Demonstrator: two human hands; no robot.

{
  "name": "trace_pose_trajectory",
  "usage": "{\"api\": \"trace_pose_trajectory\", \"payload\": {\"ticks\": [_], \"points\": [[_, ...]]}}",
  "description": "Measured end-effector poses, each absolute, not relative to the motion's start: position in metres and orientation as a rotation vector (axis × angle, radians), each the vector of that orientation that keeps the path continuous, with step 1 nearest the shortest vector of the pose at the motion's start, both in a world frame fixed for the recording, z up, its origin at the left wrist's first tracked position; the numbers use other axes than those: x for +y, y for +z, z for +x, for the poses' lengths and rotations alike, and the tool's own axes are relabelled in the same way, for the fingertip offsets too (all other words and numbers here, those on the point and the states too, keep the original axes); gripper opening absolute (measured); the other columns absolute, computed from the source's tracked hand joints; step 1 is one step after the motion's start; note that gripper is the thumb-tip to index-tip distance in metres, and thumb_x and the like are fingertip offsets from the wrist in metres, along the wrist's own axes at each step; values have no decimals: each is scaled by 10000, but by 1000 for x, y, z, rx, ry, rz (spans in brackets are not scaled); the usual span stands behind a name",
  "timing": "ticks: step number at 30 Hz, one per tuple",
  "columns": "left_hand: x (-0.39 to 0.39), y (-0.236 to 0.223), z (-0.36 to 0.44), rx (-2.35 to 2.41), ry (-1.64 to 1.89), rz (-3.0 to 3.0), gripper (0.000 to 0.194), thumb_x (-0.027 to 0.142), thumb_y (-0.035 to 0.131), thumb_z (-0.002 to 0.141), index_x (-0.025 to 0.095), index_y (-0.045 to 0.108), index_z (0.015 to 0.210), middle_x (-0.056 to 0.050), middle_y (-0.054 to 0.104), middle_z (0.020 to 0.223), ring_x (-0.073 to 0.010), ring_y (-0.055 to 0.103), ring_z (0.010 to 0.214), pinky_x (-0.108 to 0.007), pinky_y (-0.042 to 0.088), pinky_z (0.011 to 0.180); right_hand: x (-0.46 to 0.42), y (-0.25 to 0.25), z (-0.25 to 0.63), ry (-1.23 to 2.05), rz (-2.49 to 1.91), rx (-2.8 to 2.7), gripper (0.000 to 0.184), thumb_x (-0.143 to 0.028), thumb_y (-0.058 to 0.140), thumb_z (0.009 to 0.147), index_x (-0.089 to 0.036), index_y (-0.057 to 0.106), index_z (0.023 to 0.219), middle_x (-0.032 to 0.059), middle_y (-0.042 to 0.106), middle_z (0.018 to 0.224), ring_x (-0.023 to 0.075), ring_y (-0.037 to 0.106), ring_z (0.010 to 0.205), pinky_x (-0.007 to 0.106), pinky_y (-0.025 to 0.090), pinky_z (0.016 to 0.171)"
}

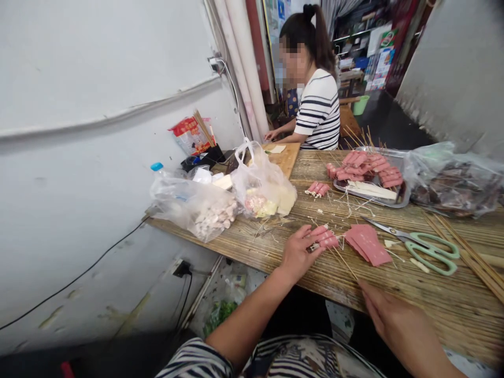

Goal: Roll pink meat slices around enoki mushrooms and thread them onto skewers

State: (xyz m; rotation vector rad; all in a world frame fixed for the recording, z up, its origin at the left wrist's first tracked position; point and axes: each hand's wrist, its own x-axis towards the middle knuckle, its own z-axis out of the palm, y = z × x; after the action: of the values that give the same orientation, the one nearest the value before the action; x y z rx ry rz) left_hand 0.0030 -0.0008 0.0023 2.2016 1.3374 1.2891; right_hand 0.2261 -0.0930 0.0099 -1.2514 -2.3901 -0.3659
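Note:
My left hand [301, 253] is closed on pink meat rolls [327, 239] with pale strands sticking out of their ends, at the table's near edge. In my right hand [399, 315] is the lower end of a thin wooden skewer [343, 261], its upper part reaching the rolls. How far the tip goes into them is hidden. Just right of the rolls lies a small stack of flat pink meat slices [368, 244]. Scissors [427, 247] with green handles rest beyond that stack. Behind my left hand sits a small group of finished-looking rolls [317, 189].
A metal tray [405, 197] holds several skewered rolls. Plastic bags [262, 178] stand at the left; a bag of dark food [457, 184] is at the right. Loose skewers [468, 257] lie on the wooden table [244, 252]. Another person [315, 100] works at a board [291, 157].

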Motion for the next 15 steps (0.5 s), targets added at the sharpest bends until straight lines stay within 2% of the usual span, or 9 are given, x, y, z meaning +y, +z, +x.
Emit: {"api": "trace_pose_trajectory", "payload": {"ticks": [6,10,15], "points": [[-6,9,1,1379,1303,2172,367,299,684,820,244,653,1182,-54,708,1031,-163,660,917,-318,545,877,-96,6,231,-354,-1281,-2405,294,-211,340,966,-127,591,1094,59,692,858,136,660,629,232,502,514],[-5,10,3,1418,1342,2053,312,283,690,815,244,687,1125,-47,717,1007,-165,668,918,-303,547,862,-97,9,231,-302,-1296,-2390,329,-204,302,970,-118,598,1086,37,629,763,128,612,572,252,499,522],[-4,14,6,1342,1203,2019,379,289,689,817,226,653,1189,-50,721,1020,-156,673,880,-292,546,848,-93,13,231,-225,-1250,-2393,369,-178,282,955,-97,623,1070,67,623,778,141,620,646,255,524,573]]}}
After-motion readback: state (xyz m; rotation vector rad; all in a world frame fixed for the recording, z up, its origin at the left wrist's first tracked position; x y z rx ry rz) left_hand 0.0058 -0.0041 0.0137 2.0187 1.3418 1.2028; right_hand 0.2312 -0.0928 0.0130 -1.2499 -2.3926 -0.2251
